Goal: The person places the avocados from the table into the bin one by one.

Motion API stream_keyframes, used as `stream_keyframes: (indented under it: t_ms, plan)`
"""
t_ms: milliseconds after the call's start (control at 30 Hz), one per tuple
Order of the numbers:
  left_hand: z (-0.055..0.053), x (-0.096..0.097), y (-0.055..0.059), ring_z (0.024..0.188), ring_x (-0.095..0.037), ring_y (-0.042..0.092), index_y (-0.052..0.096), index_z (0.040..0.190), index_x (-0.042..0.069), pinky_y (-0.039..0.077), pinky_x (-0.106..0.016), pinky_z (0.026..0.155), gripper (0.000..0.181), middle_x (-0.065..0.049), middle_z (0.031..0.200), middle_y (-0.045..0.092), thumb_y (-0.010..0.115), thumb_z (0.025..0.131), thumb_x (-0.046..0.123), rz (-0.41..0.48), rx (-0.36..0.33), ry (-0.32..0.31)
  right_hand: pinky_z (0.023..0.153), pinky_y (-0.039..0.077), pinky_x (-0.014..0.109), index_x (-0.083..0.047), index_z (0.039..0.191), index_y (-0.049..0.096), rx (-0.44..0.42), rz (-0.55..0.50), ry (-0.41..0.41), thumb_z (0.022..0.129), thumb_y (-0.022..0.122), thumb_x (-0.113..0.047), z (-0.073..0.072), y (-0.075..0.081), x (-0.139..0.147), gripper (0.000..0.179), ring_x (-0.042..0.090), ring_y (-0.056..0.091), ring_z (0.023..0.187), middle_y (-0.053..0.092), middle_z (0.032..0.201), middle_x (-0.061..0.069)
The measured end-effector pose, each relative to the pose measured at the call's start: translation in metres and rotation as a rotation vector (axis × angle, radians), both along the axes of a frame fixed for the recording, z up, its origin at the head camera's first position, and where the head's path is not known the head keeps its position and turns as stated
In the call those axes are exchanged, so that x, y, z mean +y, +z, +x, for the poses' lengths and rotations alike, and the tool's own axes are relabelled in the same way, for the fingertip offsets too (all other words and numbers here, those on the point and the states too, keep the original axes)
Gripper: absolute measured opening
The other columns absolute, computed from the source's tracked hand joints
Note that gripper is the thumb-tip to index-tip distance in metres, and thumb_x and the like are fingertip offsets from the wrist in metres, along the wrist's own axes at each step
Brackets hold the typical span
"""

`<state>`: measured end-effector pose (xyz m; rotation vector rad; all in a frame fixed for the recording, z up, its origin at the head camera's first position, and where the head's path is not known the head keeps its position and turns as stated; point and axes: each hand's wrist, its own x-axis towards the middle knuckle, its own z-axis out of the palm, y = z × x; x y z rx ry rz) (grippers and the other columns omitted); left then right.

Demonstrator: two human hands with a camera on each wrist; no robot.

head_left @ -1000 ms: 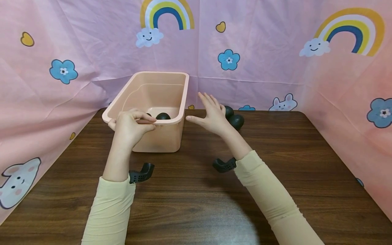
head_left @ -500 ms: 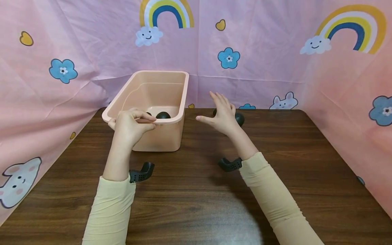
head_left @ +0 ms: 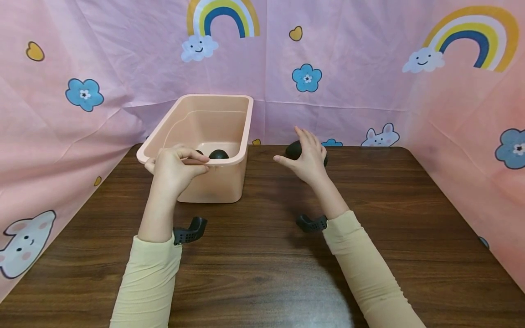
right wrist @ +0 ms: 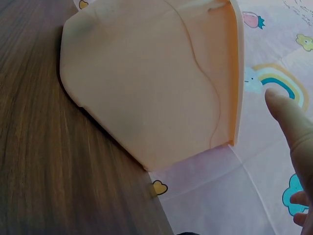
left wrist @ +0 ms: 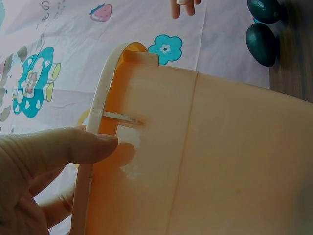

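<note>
My left hand grips the near rim of a peach plastic bin, its thumb on the outer side in the left wrist view. Inside the bin lies a dark green avocado, with a sliver of another beside it. My right hand is over the table's back edge, thumb and fingers spread apart with nothing between them. Close behind it is an avocado, partly covered by the fingers. From the left wrist, two avocados show side by side, apart from the fingertips.
The bin stands back left on a dark brown wooden table. Pink patterned cloth rises behind the table and along both sides. Black curved mounts stick out from both wrists.
My right hand has moved from beside the bin to the right, over the avocados, and the left avocado now shows past its fingers. The left hand and bin have stayed put.
</note>
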<state>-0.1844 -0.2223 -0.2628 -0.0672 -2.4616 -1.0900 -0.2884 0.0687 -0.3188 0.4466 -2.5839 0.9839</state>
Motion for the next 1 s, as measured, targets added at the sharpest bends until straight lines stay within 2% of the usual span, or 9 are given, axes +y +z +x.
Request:
stream_keyframes:
  t_ms: [267, 567, 1000]
  plan:
    - [0.001, 0.0, 0.0, 0.105, -0.02, 0.051, 0.077, 0.086, 0.006, -0.001, -0.054, 0.094, 0.017, -0.006, 0.098, 0.066, 0.084, 0.071, 0.008, 0.007, -0.008, -0.002, 0.106, 0.008, 0.058, -0.021, 0.151, 0.029, 0.008, -0.023, -0.017, 0.075, 0.074, -0.057, -0.002, -0.012, 0.007, 0.096, 0.028, 0.016, 0.14, 0.026, 0.154, 0.006]
    - [0.0, -0.002, -0.001, 0.104, -0.021, 0.052, 0.077, 0.085, 0.006, -0.002, -0.055, 0.094, 0.017, -0.006, 0.098, 0.066, 0.084, 0.069, 0.008, 0.001, 0.004, 0.005, 0.105, 0.01, 0.059, -0.019, 0.15, 0.03, 0.042, -0.053, -0.068, 0.074, 0.075, -0.055, -0.007, -0.02, 0.011, 0.095, 0.033, 0.018, 0.138, 0.03, 0.152, 0.009]
    - [0.0, -0.001, 0.0, 0.107, -0.022, 0.05, 0.076, 0.086, 0.005, -0.003, -0.055, 0.095, 0.016, -0.008, 0.101, 0.066, 0.083, 0.071, 0.006, 0.012, -0.009, -0.006, 0.106, 0.01, 0.058, -0.017, 0.15, 0.03, -0.004, -0.082, -0.151, 0.076, 0.073, -0.056, -0.018, -0.043, 0.023, 0.094, 0.034, 0.016, 0.138, 0.028, 0.152, 0.011]
